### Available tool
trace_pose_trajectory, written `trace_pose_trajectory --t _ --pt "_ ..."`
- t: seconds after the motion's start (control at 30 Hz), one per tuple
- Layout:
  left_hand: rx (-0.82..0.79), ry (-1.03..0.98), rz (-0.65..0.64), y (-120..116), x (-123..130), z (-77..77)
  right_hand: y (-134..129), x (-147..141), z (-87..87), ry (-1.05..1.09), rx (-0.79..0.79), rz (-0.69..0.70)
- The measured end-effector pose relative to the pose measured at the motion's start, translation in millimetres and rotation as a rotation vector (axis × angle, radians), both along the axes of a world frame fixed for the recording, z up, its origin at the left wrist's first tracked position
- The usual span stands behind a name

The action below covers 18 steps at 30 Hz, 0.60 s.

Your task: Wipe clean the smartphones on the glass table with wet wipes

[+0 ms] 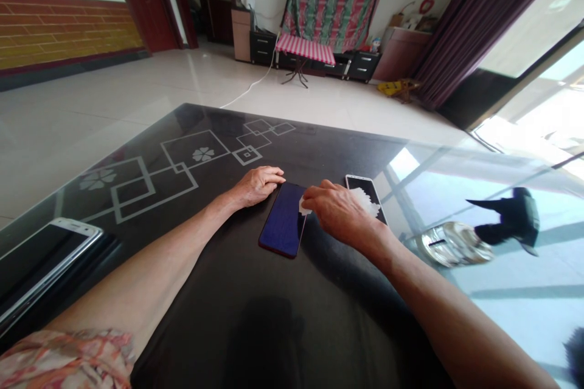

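A smartphone (283,219) with a dark blue screen lies flat on the black tabletop in front of me. My left hand (259,186) rests at its top left corner, fingers stretched out and fingertips at the edge. My right hand (336,206) is over the phone's right edge, fingers closed on a white tissue (366,202). One end of the tissue pokes out at my fingertips against the screen, and the other spreads out behind the hand. Beneath that part lies a white-framed phone (360,182), partly hidden by the hand and tissue.
The glossy table (210,316) carries a grey square-and-flower pattern. At the left edge lies a larger white-framed device (50,255). To the right is a clear spray bottle (456,244) with a black trigger head. Beyond stands a small pink-striped folding table (305,48).
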<state>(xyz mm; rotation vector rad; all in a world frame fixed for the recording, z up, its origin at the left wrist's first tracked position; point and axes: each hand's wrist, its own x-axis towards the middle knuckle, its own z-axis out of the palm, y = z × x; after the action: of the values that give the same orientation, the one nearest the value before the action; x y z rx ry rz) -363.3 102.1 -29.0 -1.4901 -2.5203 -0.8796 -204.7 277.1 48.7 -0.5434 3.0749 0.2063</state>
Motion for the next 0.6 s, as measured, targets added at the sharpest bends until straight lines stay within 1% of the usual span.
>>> trace_pose_trajectory --t 0.17,0.23,0.3,0.37,0.43,0.53,0.6 --pt "0.003 0.015 0.01 0 1 -0.9 -32 25 20.2 -0.123 0.055 0.064" --pt "0.005 0.013 0.009 1 1 -1.3 -38 31 26.0 -0.177 0.057 0.093" --pt "0.003 0.009 0.007 1 1 -1.4 -36 31 27.5 -0.209 0.047 0.085" --pt "-0.003 0.005 0.005 1 0 -1.3 -28 24 22.9 -0.195 0.03 0.042" --pt "-0.01 0.004 0.004 1 -1 -1.2 -15 12 13.1 -0.121 0.009 0.006" --pt "-0.018 0.007 -0.002 1 -1 -0.9 2 -5 -3.7 -0.006 -0.029 0.009" --pt "-0.023 0.003 -0.004 1 -2 -0.5 8 -11 -10.4 0.024 -0.046 0.005"
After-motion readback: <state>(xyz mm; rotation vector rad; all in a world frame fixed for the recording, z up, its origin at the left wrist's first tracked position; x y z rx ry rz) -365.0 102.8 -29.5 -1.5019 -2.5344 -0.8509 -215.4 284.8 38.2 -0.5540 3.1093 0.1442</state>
